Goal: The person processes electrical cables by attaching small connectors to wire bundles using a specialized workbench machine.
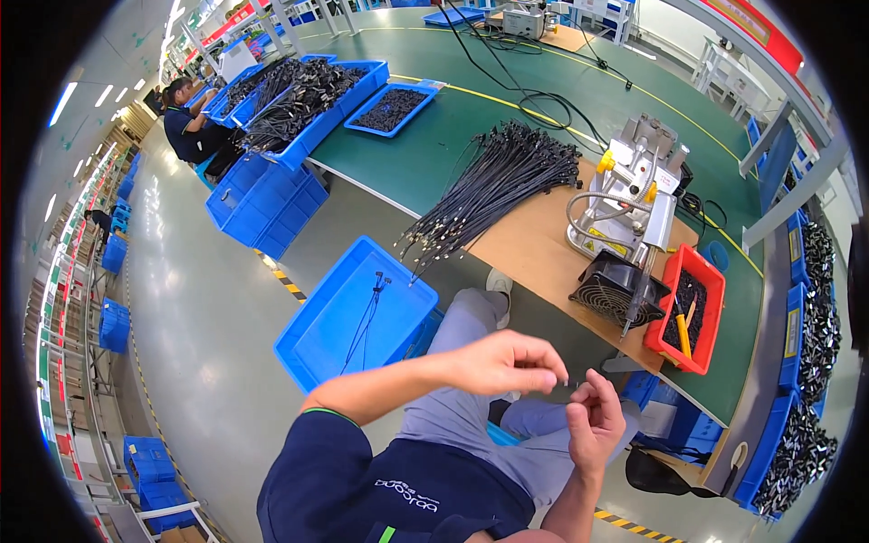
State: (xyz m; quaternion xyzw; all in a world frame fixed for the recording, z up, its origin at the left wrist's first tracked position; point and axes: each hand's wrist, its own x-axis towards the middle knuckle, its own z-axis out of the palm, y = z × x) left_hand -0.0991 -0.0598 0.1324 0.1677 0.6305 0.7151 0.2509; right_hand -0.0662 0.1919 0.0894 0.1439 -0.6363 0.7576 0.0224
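My left hand is held over my lap, its fingers bent toward the thumb. Facing it, a short gap away, is my right hand, also with curled fingers. Something tiny and pale may be between the fingertips; it is too small to name. Beyond the hands, a large bundle of black cables lies on the bench with its ends over the edge. To the left, a shallow blue tray holds a few thin black cables with small connectors.
On the brown board stands a bench machine with a black fan. An orange bin holds small black parts and a yellow-handled tool. Blue bins heaped with black parts stand far left, near a seated person. More filled bins line the right.
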